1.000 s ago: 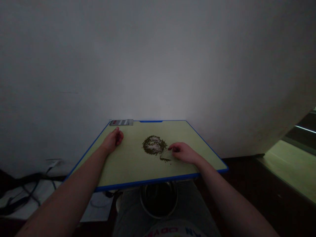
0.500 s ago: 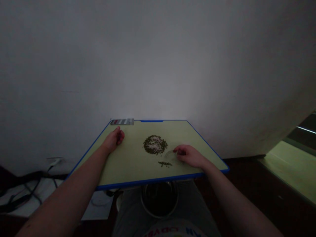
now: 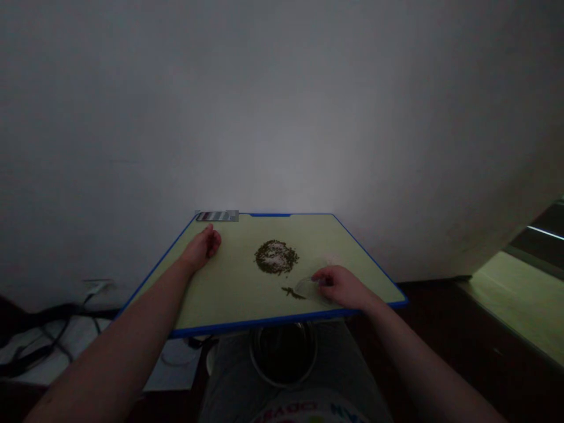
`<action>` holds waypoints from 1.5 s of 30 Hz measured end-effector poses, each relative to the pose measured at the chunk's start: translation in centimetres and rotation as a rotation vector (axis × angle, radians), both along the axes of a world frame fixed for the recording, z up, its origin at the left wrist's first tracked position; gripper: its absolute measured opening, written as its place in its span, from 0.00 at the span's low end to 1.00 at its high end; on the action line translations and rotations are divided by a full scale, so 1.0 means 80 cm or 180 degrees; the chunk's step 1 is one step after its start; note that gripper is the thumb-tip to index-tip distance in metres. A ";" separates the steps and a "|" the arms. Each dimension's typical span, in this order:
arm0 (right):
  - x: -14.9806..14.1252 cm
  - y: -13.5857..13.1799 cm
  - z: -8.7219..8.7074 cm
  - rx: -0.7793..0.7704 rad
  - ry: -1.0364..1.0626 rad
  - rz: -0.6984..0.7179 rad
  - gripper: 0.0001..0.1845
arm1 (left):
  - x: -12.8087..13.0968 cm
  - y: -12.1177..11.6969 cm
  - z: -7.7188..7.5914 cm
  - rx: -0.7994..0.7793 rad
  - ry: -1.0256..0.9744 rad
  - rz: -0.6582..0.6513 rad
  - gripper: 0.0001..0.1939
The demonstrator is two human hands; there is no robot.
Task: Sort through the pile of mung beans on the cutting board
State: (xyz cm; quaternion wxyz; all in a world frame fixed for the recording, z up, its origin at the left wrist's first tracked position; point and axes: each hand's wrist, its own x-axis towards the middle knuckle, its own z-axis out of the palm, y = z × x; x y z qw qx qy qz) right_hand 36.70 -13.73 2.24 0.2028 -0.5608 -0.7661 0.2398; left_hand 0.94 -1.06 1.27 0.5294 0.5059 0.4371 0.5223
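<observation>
On a pale yellow folding table (image 3: pixel 238 305) with a blue rim lies a heap of small dark green beans mixed with pale grains (image 3: pixel 276 257). Nearer to me is a small streak of green beans (image 3: pixel 293 292). My right hand (image 3: pixel 339 285) pinches a clear, thin plastic piece with a curved edge (image 3: pixel 306 286), which is at the right end of that streak. Its full shape is hard to make out. My left hand (image 3: pixel 203 245) rests on the table left of the heap with curled fingers, and nothing shows in it.
A phone (image 3: pixel 214 216) lies at the far left corner of the table, by the wall (image 3: pixel 282 117). A round metal pot (image 3: pixel 284 355) sits on my lap below the near edge. Cables (image 3: pixel 48 346) and a wall plug are at the lower left.
My right hand has moved slightly toward me with the clear plastic piece. The small streak of beans has shifted and become more slanted. My left hand stays in place.
</observation>
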 end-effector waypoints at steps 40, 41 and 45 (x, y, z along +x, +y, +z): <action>-0.034 0.035 -0.001 0.0139 0.0020 0.0235 0.16 | -0.005 0.007 -0.007 -0.0011 -0.0037 -0.0019 0.24; -0.037 0.032 -0.001 0.0115 0.0024 0.0288 0.16 | -0.005 0.006 -0.006 -0.0010 -0.0032 -0.0013 0.24; -0.043 0.019 0.003 0.0028 -0.0020 0.0395 0.17 | -0.004 0.004 -0.005 -0.0018 0.0012 -0.0033 0.24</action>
